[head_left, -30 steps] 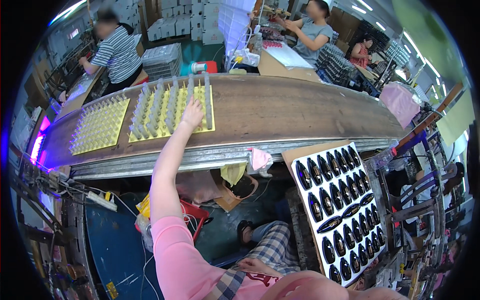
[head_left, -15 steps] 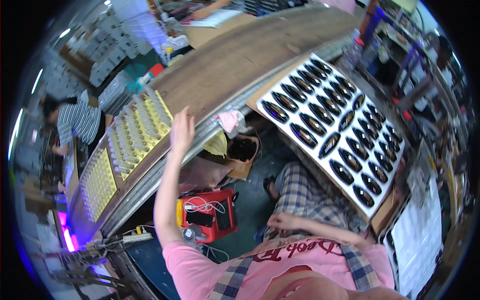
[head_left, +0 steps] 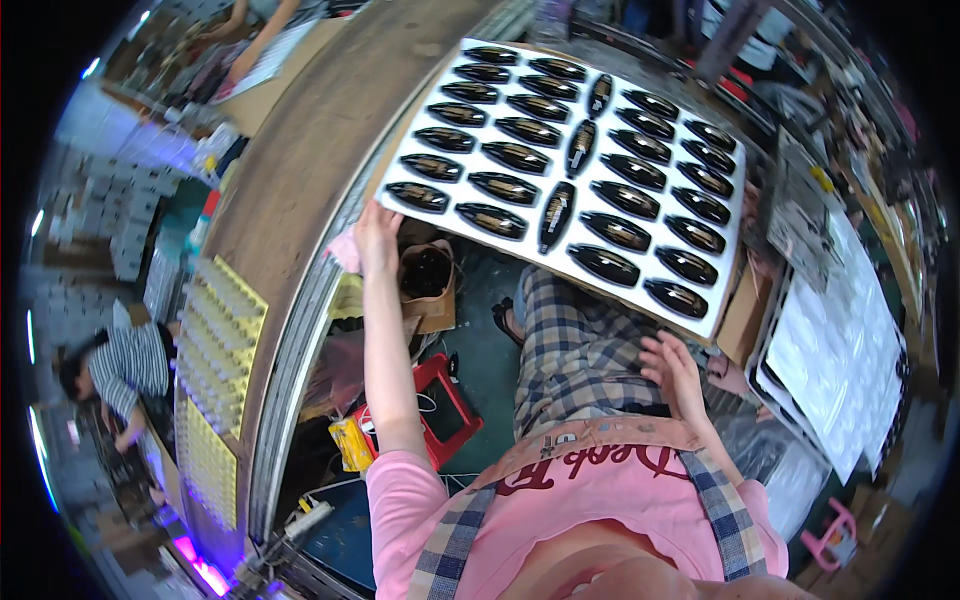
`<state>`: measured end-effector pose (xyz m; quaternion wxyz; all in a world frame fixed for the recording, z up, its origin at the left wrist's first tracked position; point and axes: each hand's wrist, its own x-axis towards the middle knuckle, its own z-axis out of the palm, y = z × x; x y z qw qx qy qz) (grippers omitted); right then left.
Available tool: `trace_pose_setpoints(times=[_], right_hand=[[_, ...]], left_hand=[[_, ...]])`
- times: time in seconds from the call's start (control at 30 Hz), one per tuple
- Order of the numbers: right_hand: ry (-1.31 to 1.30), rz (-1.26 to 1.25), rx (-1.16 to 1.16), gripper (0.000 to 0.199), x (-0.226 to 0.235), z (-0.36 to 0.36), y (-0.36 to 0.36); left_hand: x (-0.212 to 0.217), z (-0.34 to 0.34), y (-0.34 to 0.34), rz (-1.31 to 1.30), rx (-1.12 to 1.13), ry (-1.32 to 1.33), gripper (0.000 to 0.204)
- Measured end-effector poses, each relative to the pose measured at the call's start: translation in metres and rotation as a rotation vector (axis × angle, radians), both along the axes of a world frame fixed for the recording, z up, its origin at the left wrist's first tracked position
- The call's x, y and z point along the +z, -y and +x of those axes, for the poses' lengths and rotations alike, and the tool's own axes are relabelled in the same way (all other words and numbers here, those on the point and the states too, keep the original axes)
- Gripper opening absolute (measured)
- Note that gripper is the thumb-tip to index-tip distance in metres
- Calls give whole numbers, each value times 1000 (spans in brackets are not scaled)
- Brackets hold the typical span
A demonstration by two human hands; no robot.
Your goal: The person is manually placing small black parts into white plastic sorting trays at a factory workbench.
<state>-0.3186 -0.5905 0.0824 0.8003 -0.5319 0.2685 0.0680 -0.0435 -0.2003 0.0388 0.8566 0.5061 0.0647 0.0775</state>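
A large white tray [head_left: 548, 238] lies tilted across my lap and the conveyor's edge, over a brown cardboard sheet. Rows of glossy black, pointed-oval pieces [head_left: 497, 188] with gold-coloured marks fill it. My left hand [head_left: 377, 238] is at the tray's left corner, fingers closed around the edge; their undersides are hidden. Just below the tray's near edge is my right hand [head_left: 673, 372], fingers apart and holding nothing. Beside my left hand, a pink cloth [head_left: 345, 250] hangs on the conveyor's metal rail.
The brown conveyor belt [head_left: 290, 170] curves along the left, carrying yellow boards [head_left: 235, 345] with small upright parts. A red stool [head_left: 460, 415] and a cardboard box [head_left: 437, 312] stand below. Clear plastic trays [head_left: 835, 320] are stacked at right. A person in a striped shirt [head_left: 130, 368] works far left.
My left hand has come from over the conveyor to the tray's corner. My right hand has lifted from my lap toward the tray's near edge. The view has turned right.
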Motion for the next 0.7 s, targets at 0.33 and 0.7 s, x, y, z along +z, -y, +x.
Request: trace_pose_setpoints(times=[0.33, 0.7], right_hand=[[58, -53, -249, 30, 10, -1, 12], [182, -100, -320, 29, 6, 13, 17]], left_hand=[[13, 7, 8, -33, -124, -57, 32], [-5, 18, -1, -99, -58, -16, 27]])
